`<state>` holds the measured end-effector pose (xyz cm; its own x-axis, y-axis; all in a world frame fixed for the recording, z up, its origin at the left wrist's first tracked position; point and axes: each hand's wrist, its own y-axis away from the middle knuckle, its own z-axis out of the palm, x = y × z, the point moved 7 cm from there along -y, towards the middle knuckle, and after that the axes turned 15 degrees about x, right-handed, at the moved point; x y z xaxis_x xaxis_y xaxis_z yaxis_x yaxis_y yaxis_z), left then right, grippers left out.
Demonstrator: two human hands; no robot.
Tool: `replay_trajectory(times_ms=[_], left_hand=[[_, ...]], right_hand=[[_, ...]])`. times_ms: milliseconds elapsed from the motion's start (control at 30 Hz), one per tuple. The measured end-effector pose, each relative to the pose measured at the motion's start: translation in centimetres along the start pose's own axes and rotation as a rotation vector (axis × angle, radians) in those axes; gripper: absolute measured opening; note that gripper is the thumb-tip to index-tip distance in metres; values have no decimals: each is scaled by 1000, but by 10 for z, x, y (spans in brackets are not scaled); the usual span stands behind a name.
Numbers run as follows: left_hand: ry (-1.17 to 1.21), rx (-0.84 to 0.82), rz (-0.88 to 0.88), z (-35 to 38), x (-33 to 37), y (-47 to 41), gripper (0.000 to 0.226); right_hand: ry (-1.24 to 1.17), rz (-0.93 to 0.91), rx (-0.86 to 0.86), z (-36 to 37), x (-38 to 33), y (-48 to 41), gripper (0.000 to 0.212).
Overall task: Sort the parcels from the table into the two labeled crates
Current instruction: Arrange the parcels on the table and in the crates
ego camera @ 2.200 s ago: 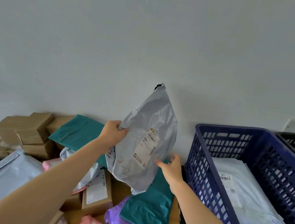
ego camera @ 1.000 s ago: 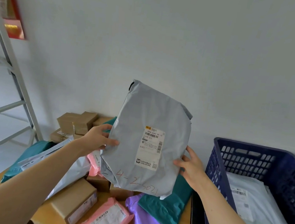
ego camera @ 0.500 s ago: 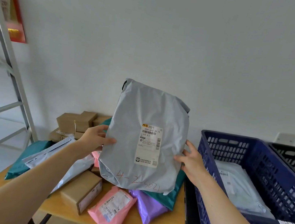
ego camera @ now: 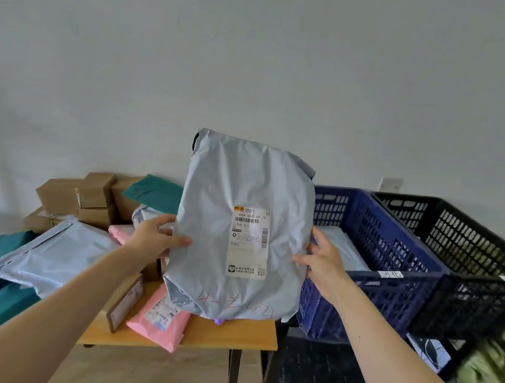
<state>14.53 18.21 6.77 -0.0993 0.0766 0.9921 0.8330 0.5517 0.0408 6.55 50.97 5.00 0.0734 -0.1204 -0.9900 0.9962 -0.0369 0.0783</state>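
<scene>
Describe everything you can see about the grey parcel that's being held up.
The grey parcel is a soft, wrinkled plastic mailer bag, bulging a little. A white shipping label with barcodes sits on its front, and faint reddish handwritten digits run near the bottom edge. A small black bit shows at its top left corner. It is held upright in the air, label toward the camera, above the table. The left hand pinches its left edge, the right hand its right edge.
</scene>
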Motion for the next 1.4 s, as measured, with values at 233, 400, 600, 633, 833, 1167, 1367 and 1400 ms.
replay_trajectory(times_ms=[233, 400, 600, 633, 833, 1167, 1367, 1400], left_hand=[[-55, -88, 63, 66, 15, 37, 42], [-24, -105, 25, 128, 15, 72, 44], [-75, -89, -11, 209, 2, 116, 47], [-78, -85, -14, 222, 0, 125, 47], [-98, -90, -27, 286, -9, 167, 51], [-191, -160, -89, 345, -7, 164, 39], [-260, -174, -109, 371, 1, 132, 26], [-257, -173, -110, 376, 2, 124, 24]], right_hand=[[59, -34, 84, -82, -13, 17, 74], [65, -23, 118, -153, -25, 25, 73], [170, -9, 127, -245, -37, 25, 75], [178, -7, 123, -259, -39, 24, 75], [219, -1, 114, -332, -45, 19, 74], [211, 37, 187, -385, -37, -19, 68], [262, 52, 212, -383, -30, -65, 60], [270, 47, 218, -381, -30, -75, 59]])
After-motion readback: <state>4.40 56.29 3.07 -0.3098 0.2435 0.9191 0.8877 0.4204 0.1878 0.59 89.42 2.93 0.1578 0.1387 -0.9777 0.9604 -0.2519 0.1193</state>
